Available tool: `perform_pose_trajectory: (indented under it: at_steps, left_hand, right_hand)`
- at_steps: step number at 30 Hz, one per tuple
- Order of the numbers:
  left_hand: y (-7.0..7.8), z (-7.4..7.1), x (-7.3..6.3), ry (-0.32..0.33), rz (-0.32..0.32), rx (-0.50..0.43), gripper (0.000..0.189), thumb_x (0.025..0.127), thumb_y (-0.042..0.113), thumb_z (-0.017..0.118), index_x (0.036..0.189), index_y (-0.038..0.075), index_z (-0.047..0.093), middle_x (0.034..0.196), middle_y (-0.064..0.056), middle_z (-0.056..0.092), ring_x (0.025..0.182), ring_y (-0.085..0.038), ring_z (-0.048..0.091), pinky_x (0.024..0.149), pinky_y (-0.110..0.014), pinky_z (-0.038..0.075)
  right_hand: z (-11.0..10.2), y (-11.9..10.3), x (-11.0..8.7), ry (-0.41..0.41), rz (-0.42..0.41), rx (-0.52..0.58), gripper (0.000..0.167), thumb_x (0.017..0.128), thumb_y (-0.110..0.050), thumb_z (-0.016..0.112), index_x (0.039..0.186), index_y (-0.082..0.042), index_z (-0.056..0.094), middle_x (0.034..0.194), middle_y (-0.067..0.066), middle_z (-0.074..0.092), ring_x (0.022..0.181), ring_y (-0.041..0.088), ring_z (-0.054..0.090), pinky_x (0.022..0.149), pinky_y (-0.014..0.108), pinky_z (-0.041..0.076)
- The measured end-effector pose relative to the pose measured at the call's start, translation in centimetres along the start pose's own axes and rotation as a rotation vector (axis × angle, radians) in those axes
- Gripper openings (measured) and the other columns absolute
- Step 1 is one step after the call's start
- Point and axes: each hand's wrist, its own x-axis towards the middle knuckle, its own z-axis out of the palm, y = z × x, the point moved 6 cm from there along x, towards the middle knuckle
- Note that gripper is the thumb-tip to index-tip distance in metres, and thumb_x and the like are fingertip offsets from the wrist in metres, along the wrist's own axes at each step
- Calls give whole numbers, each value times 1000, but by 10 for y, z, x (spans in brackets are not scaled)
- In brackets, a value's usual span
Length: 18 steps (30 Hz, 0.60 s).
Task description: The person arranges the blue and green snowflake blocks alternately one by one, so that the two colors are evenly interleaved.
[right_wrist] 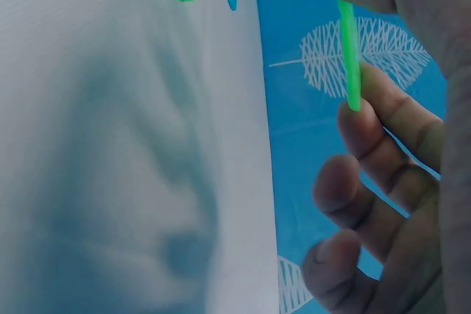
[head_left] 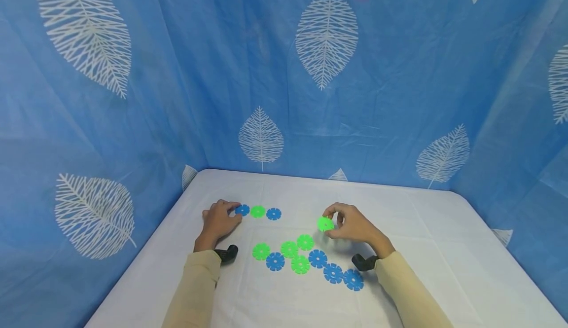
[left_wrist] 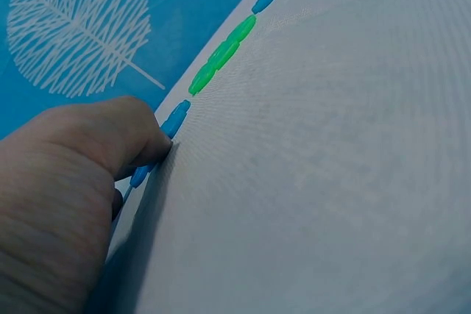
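In the head view my right hand pinches a green notched plastic snowflake disc by its edges, raised above the table. From the right wrist view this disc appears edge-on between thumb and fingertips, the other fingers loosely curled. At the far left, my left hand has thumb and forefinger at the edges of a blue snowflake disc, which lies on the cloth. That disc begins a short row, followed by a green disc and another blue disc. My left thumb partly hides the held blue disc in the left wrist view.
Several loose discs lie nearer me, among them green ones and blue ones, some overlapping. A white cloth covers the table. Blue curtains with white leaf prints stand behind it and along both sides.
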Motion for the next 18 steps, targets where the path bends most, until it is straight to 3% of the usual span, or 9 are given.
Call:
perform_pose_trajectory:
  at_steps: [9,18]
  left_hand:
    - [0,-3,0,-6,1,-9,44,85,33,70,126,20,70,121,-11,64,112,-30,56,87,-49,30]
    - [-1,-2,0,-10,1,-10,44,85,33,69,127,20,70,122,-12,63,113,-31,56,86,-49,30]
  right_hand:
    - [-6,-9,19,143,-29,-40,40,74,-25,87,110,-20,69,97,-3,64,61,7,50,57,26,45]
    - [-1,-12,36,186,15,18,40,74,-24,87,110,-18,69,97,1,64,60,10,51,57,26,45]
